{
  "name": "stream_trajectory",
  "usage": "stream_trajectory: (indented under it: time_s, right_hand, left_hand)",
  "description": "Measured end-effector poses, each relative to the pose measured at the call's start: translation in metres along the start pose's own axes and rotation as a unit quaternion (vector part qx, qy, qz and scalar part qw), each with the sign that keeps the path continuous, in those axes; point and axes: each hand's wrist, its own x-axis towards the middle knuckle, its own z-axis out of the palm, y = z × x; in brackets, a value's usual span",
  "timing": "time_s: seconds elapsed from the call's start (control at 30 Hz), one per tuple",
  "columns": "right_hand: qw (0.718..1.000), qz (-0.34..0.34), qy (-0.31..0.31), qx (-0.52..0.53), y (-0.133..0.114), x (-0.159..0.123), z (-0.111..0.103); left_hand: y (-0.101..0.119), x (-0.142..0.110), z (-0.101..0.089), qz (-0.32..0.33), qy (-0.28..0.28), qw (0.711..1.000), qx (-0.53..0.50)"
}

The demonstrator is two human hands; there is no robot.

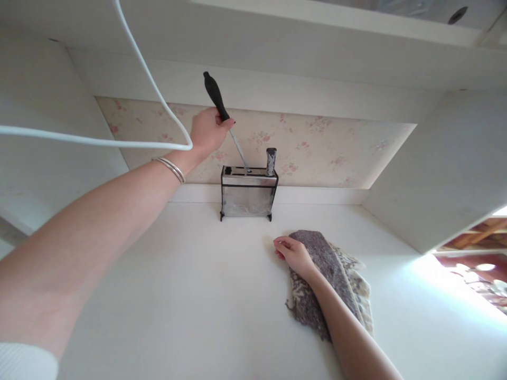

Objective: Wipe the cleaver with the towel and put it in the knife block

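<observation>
A sharpening steel (pixel 215 94) with a black handle and a thin metal rod leans up to the left. My left hand (pixel 209 129) is closed round the lower end of its handle. The rod's tip reaches a hole in the top of a knife block (pixel 249 200), a narrow stand with silvery sides and black edges. One knife with a worn, patchy handle (pixel 271 161) stands at the block's right end. Lower right, my right hand (pixel 295 255) has its fingers curled in with nothing visible in them. It is over the left edge of a crumpled grey-brown cloth (pixel 327 269).
The block stands on a white counter (pixel 190 295) before a flowered wall panel (pixel 317 148). A cabinet underside (pixel 253 31) overhangs it, with side panels left and right. A white cable (pixel 99 141) hangs across the upper left, in front of my left wrist.
</observation>
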Motion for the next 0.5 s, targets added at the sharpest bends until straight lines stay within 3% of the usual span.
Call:
stream_trajectory:
  time_s: [0.3,0.5]
  right_hand:
    - [0.999,-0.005,0.007,-0.047,-0.002,-0.003,0.003]
    - [0.997,-0.016,0.005,-0.076,-0.004,-0.005,0.005]
  left_hand:
    - [0.020,0.038,0.025,0.092,-0.031,0.993,0.064]
    - [-0.002,0.031,0.063,0.078,-0.145,0.982,0.091]
